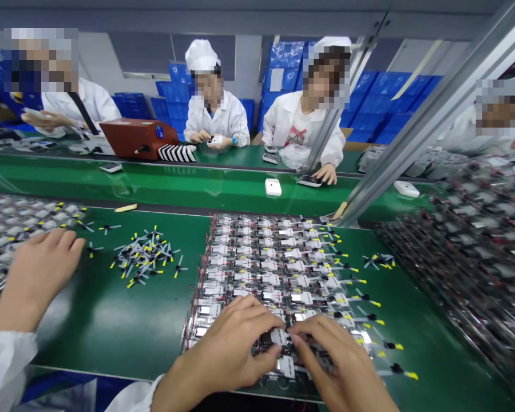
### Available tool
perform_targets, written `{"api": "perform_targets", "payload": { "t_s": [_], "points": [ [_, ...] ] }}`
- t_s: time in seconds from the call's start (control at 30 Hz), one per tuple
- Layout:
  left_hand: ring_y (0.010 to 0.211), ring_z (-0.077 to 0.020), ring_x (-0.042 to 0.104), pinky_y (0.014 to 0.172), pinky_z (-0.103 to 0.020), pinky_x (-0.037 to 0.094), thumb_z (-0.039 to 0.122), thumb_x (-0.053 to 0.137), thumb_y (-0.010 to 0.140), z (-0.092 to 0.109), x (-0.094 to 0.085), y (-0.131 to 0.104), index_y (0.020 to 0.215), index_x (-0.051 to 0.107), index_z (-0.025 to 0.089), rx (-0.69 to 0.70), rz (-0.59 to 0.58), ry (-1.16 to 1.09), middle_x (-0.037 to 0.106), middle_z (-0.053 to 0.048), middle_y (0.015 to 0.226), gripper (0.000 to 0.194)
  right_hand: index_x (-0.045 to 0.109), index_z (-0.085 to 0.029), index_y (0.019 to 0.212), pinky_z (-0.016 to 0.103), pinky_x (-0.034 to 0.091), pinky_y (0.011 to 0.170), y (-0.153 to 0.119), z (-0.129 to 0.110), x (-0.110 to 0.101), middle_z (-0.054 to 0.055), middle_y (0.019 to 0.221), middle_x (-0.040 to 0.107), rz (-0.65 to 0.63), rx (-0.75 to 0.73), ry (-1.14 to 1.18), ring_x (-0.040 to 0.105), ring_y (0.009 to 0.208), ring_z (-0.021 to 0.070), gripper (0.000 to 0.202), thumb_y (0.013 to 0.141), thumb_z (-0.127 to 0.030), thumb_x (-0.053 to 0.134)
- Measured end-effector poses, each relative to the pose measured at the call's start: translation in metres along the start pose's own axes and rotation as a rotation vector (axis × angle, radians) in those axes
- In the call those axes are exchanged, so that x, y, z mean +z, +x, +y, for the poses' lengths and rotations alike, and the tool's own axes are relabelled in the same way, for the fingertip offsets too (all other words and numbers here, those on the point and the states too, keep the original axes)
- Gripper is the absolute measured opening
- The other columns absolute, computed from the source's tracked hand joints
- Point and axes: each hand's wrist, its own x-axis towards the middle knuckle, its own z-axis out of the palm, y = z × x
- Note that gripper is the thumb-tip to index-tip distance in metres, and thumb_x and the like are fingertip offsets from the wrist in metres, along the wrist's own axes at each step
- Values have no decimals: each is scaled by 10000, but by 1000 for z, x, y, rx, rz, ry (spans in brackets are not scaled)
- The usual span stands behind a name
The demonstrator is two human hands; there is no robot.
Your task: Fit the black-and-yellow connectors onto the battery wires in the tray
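Note:
My left hand [236,343] pinches a small white-and-black electronic module [277,337] between thumb and fingers. It is over the near part of a clear plastic tray [249,281] filled with rows of similar modules with red wires. Just right of it, my right hand [337,357] has its thumb and forefinger closed together at the module's edge; whatever lies between those fingertips is too small to make out. Along the tray's right side lie several small black parts with grey strips and yellow ends [371,317].
A loose pile of the yellow-ended parts [143,257] lies left of the tray. A co-worker's hand [45,269] reaches over another tray [21,220] at far left. Stacked trays [467,263] rise at right, near a metal post [429,114]. Co-workers sit beyond the green conveyor [214,183].

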Motion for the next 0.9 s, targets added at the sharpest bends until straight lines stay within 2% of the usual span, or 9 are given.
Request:
{"api": "perform_targets", "payload": {
  "t_s": [0.17,0.57,0.9],
  "points": [
    [881,-203,576,782,-329,417,224,635,861,0,4,-1,1050,662,215,7,27,27,690,-17,889,191,611,-256,945,285,521,732,3,4,-4,35,919,659,-90,-36,7,638,845,194,162,1005,-234,462],
    [849,-195,585,777,-326,411,210,641,844,-1,5,1,1016,677,213,10,33,41,685,-7,851,176,595,-249,957,317,522,754,2,4,-3,42,945,655,-124,-7,-37,640,875,207,152,1013,-241,454],
    [869,-197,582,783,-327,399,205,635,857,1,4,1,1020,665,205,5,14,51,683,-10,868,166,584,-256,964,300,521,757,2,6,-3,23,939,648,-130,-12,-8,638,867,188,138,1017,-241,457]
  ]
}}
